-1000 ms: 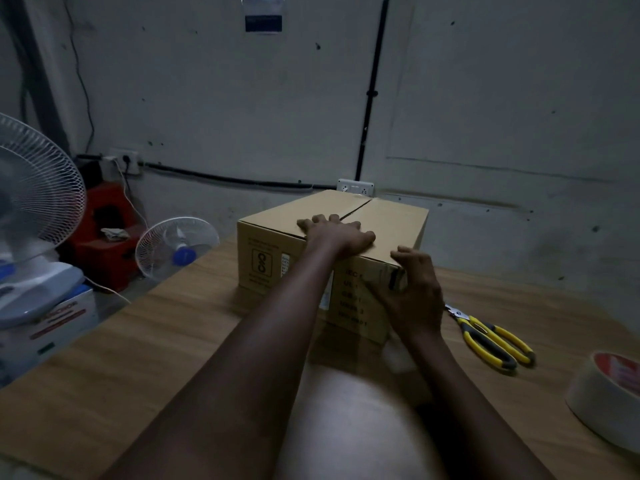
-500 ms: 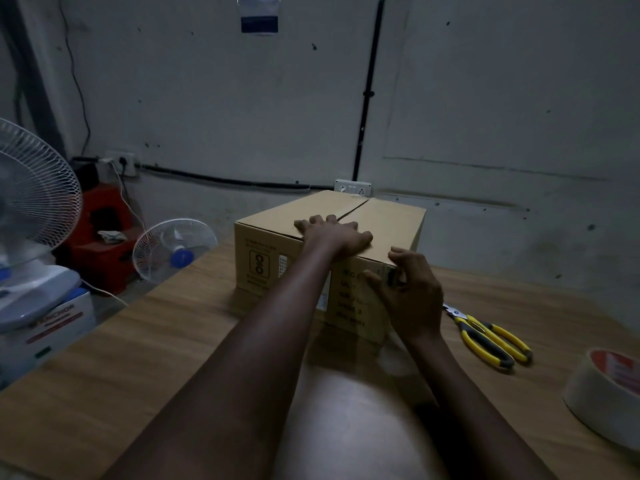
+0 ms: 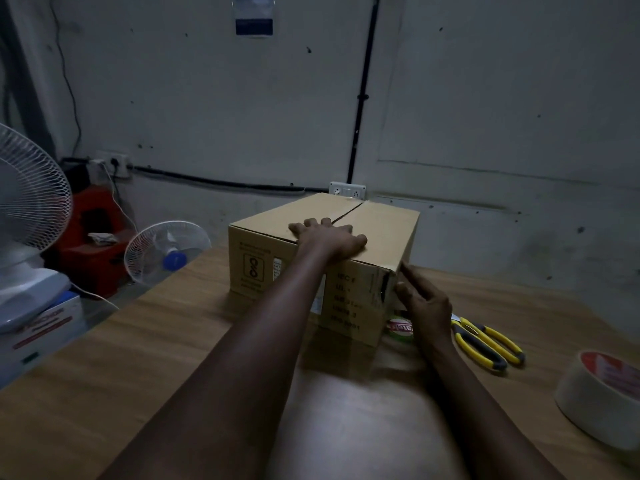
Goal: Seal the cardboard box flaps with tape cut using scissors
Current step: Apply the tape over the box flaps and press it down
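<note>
A brown cardboard box (image 3: pixel 381 226) stands on the wooden table (image 3: pixel 121 358), its two top flaps folded down with a seam between them. My left hand (image 3: pixel 329 237) lies flat on the top near the front edge, fingers spread across the seam. My right hand (image 3: pixel 424 303) is beside the box's near right corner, fingers loose and holding nothing. A small tape roll with a green and red label (image 3: pixel 400 329) lies at that corner, partly hidden by my right hand. Yellow-handled scissors (image 3: pixel 485 342) lie right of it. A large beige tape roll (image 3: pixel 602 403) sits at the far right.
A big white fan (image 3: pixel 31 199) and a white carton (image 3: pixel 38 327) stand off the table's left edge. A smaller fan (image 3: pixel 166 251) and a red object (image 3: pixel 90 237) sit on the floor behind. A grey wall with a socket (image 3: pixel 347 189) is close behind the box.
My right hand has come off the box's front right corner and dropped lower to its right, uncovering the small tape roll. My left hand stays flat on the flaps.
</note>
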{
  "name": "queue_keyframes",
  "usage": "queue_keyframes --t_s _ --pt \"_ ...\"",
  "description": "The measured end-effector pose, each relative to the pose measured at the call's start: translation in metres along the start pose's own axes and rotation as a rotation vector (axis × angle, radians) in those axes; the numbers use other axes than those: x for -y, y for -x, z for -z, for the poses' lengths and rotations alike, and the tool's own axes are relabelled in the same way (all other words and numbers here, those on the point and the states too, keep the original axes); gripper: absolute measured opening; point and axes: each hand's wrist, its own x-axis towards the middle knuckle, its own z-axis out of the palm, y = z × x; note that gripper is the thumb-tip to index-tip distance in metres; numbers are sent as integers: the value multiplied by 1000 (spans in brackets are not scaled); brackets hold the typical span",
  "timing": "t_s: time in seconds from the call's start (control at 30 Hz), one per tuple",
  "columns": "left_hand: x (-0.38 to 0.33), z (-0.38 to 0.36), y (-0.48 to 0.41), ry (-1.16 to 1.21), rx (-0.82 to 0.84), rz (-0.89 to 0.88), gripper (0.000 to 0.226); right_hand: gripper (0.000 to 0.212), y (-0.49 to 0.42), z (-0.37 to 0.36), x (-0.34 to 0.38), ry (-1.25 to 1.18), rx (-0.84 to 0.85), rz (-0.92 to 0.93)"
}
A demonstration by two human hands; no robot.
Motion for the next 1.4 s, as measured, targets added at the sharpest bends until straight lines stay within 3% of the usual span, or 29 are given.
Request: queue_keyframes --t_s 0.13,0.33,0.43,0.5,0.73,0.87,0.93,1.07,1.23,1.4 --pt "1 -1 -1 2 -1 5 62 70 -5 -14 9 -21 39 -5" --pt "0 1 -1 -2 10 9 62 64 -4 -12 9 -74 144 -28" --pt "-1 1 -2 -2 11 9 62 57 -6 -8 1 -286 185 -160" --pt "0 0 -2 3 10 7 62 49 -4 -11 4 -271 155 -202" --pt "0 0 -1 -6 5 4 62 99 -2 -10 -14 -23 149 -146" --pt "0 0 0 1 2 9 63 119 -4 -2 -14 -91 234 -229" --pt "0 0 0 7 4 12 63 119 -4 -1 -13 -124 255 -261" --pt "0 0 1 1 5 13 63 99 -1 2 -10 -54 306 -218" --pt "0 1 2 -5 9 11 63 125 -3 6 -15 -59 386 -268" --pt "-1 1 2 6 11 14 63 110 -6 11 -20 -102 417 -282"
